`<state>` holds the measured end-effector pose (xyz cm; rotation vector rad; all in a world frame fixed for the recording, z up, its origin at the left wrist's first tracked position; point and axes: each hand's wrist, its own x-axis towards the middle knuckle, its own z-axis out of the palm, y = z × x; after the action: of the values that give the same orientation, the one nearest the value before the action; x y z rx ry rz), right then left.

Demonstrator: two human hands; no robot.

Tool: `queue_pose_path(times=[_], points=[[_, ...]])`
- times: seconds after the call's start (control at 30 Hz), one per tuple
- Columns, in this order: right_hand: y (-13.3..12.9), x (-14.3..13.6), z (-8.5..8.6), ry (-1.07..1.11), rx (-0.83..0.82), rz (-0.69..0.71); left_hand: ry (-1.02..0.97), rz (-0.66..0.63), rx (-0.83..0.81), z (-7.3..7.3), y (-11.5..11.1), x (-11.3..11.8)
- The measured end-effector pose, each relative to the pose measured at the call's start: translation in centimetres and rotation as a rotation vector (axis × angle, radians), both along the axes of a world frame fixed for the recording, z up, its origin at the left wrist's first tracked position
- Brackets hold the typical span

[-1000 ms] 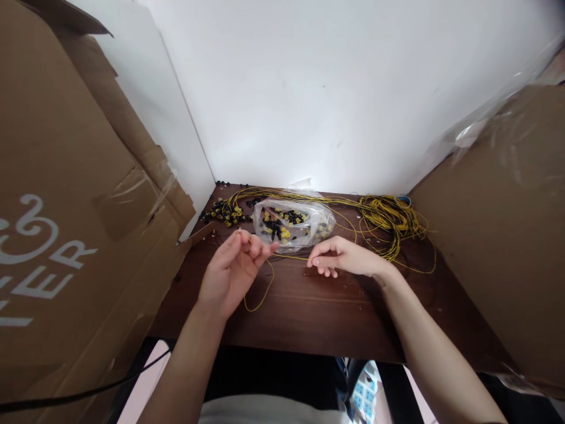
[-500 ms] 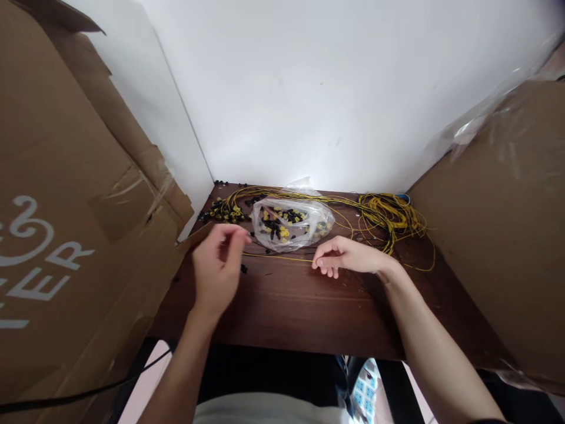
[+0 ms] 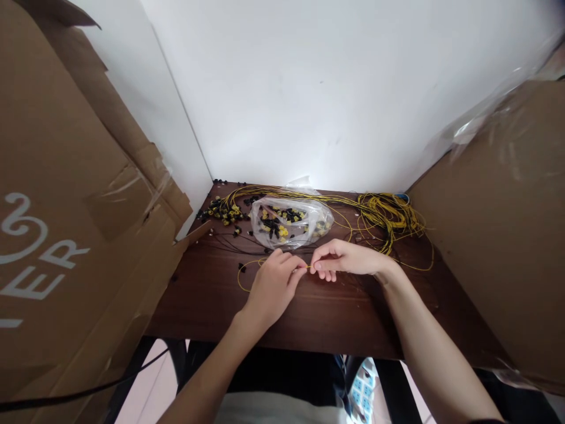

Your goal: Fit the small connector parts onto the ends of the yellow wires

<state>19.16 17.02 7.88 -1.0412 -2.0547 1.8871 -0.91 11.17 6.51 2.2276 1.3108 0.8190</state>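
Note:
My right hand point(image 3: 342, 259) pinches a thin yellow wire between thumb and forefinger, its other fingers loosely curled. Just left of it, my left hand point(image 3: 276, 282) has thumb and forefinger pinched on the same wire, the fingertips almost meeting those of the right. A loop of the yellow wire point(image 3: 239, 281) curves out on the left side of my left hand over the dark wooden tabletop point(image 3: 335, 321). Behind both hands lies a clear plastic bag point(image 3: 315, 235) with small yellow and black connectors point(image 3: 282, 231) in it. What lies inside the left fingers is hidden.
Yellow wires run along the back to a tangled coil point(image 3: 392, 218) at the right. More connectors point(image 3: 225, 212) are heaped at the back left. Cardboard stands at the left point(image 3: 79, 176) and right point(image 3: 503, 224), with a white wall point(image 3: 300, 94) behind. Thin black wires cross behind my left hand.
My left hand has moved right and slightly down, from the table's left side to beside my right hand. The wire now bends into a loop. My right hand has barely moved.

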Motion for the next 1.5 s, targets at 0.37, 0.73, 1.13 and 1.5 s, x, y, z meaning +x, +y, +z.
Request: queue_pose_path(times=[0.37, 0.73, 1.13, 1.5], points=[[0.4, 0.5, -0.4, -0.126, 0.026, -0.046, -0.130, 0.433, 0.196, 2.5, 0.2, -6.9], [0.5, 0.4, 0.3, 0.013, 0.117, -0.322, -0.108, 0.636, 0.176, 2.2, 0.2, -9.4], [1.0, 0.7, 1.3, 0.587, 0.011, -0.814, -0.104, 0.485, 0.072, 1.1, 0.1, -8.5], [2.1, 1.9, 0.8, 0.628, 0.215, -0.937, -0.093, 0.189, 0.015, 2.1, 1.2, -6.6]])
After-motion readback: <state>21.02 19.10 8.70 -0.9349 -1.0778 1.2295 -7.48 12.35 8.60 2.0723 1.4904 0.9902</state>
